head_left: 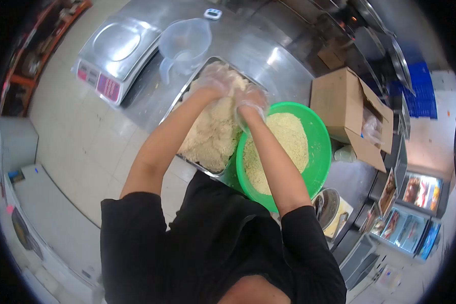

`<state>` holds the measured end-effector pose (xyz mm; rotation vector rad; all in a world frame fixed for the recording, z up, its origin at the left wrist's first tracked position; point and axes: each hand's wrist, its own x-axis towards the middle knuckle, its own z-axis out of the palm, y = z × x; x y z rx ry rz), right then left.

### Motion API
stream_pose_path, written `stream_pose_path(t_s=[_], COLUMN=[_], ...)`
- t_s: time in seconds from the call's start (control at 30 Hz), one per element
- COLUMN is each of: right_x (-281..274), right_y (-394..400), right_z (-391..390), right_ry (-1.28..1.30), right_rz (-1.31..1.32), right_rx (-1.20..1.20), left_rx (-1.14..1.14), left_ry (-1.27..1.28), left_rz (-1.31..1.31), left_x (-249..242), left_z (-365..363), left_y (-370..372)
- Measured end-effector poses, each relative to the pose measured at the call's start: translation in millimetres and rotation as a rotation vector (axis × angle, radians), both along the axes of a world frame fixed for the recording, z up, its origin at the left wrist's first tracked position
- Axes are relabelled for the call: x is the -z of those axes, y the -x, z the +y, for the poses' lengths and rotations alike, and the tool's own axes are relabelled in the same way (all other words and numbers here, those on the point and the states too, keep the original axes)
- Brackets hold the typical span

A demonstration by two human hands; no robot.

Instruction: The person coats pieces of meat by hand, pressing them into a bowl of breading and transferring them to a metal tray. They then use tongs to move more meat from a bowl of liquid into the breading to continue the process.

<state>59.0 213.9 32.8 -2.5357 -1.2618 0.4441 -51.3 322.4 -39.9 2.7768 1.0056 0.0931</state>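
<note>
Both my hands wear thin clear plastic gloves. My left hand [214, 81] presses down on breaded pieces piled in a metal tray [183, 96] on the steel counter. My right hand [252, 101] sits beside it at the tray's right edge, fingers curled on a crumb-coated piece, just above the rim of a green bowl [321, 147] filled with pale breadcrumbs [289, 137]. Whether the left hand grips a piece or only presses is hidden by the glove.
A clear plastic measuring jug [185, 43] stands behind the tray, with a steel weighing scale [114, 55] to its left. An open cardboard box [347, 109] sits right of the bowl. A small timer [213, 13] lies at the counter's far edge.
</note>
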Motion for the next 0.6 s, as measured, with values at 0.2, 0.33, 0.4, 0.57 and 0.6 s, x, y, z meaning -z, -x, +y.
stream_pose_path(t_s=[0.2,0.33,0.4,0.57,0.6], right_x=[-7,-13,-36,-66,-20], right_y=[-4,-11,-21,-68,-78], right_z=[-2,-21,-46,-169,-204], right_ry=[-0.199,-0.169,-0.113,-0.488,-0.493], right_rz=[-0.007,0.180,0.209,-0.139,-0.174], right_rx=[-0.330,-0.250,-0.237,-0.180,-0.050], left_rx=[-0.087,0.183,0.184,-0.061,-0.064], left_ry=[-0.017,-0.001,-0.043,0.042,0.073], left_rz=[0.156,0.256,0.237,-0.211,-0.262], left_x=[-45,-16,-27,-105,-128], left_z=[-4,5,0,-61,-90], left_y=[-10,-8,-9,-21,-27])
